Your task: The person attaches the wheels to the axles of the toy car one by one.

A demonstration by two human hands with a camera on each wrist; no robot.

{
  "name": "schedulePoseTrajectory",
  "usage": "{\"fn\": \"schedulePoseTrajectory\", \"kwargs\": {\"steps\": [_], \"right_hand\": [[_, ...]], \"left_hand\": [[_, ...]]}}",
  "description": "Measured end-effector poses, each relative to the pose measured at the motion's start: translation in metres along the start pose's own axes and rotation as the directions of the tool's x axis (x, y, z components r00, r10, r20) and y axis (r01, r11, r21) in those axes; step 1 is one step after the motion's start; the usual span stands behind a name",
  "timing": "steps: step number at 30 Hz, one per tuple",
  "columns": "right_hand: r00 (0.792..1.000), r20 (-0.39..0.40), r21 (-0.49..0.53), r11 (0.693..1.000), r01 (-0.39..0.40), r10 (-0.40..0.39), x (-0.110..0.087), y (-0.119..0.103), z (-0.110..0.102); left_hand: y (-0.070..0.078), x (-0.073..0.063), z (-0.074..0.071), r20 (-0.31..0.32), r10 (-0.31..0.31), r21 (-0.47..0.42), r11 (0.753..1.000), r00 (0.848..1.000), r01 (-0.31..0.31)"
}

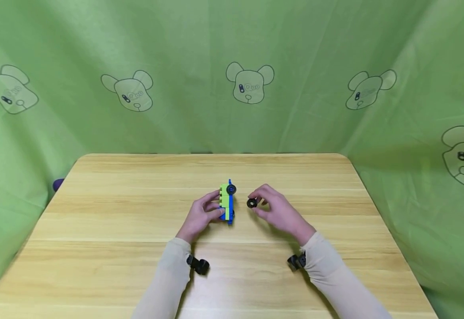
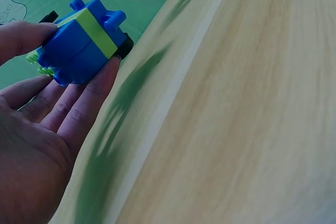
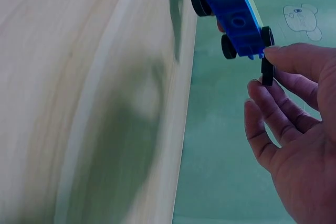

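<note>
My left hand grips a blue and lime-green toy car built of blocks, its thumb on one side and fingers on the other. The car is tipped on its side, studs facing left in the head view. In the right wrist view its blue underside shows, with three black wheels fitted on it. To the right of the car, my right hand pinches a loose black wheel between thumb and fingertips. A gap separates that wheel from the car in the head view. Both things are held above the table.
The light wooden table has rounded far corners. A green curtain printed with bear heads hangs behind it and at the sides. A small purple thing peeks out past the left table edge. Black wrist cameras are strapped over both sleeves.
</note>
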State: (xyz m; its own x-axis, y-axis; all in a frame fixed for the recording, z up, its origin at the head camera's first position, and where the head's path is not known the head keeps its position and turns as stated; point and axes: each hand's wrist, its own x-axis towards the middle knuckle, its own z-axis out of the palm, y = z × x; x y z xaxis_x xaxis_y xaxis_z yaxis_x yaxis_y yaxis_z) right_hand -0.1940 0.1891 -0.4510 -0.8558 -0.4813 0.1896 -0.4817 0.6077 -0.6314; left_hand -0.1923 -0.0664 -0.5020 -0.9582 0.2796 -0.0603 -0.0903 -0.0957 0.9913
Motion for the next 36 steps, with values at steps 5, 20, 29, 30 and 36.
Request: {"fn": "schedulePoseTrajectory", "kwargs": {"steps": [5,20,29,30,36], "right_hand": [[1.000,0.007,0.013,1.000,0.023,-0.023,0.001,-0.004,0.008],[0.997,0.027,0.023,0.997,0.077,-0.078,0.002,-0.014,0.025],[0.997,0.050,0.041,0.998,0.052,-0.054,0.002,-0.018,0.027],[0.997,0.048,0.041,0.998,0.052,-0.054,0.002,-0.018,0.028],[0.998,0.037,0.042,0.997,0.058,-0.059,0.003,-0.021,0.034]], "left_hand": [[-0.002,0.001,0.000,-0.004,0.004,0.008,1.000,1.000,-0.004],[-0.004,0.002,0.000,-0.010,0.020,0.017,1.000,1.000,-0.020],[-0.007,0.002,0.001,0.002,0.030,0.036,0.999,1.000,-0.030],[-0.007,0.002,0.001,0.001,0.030,0.037,0.999,1.000,-0.030],[-0.007,0.002,0.000,0.000,0.033,0.045,0.998,0.999,-0.033]]}}
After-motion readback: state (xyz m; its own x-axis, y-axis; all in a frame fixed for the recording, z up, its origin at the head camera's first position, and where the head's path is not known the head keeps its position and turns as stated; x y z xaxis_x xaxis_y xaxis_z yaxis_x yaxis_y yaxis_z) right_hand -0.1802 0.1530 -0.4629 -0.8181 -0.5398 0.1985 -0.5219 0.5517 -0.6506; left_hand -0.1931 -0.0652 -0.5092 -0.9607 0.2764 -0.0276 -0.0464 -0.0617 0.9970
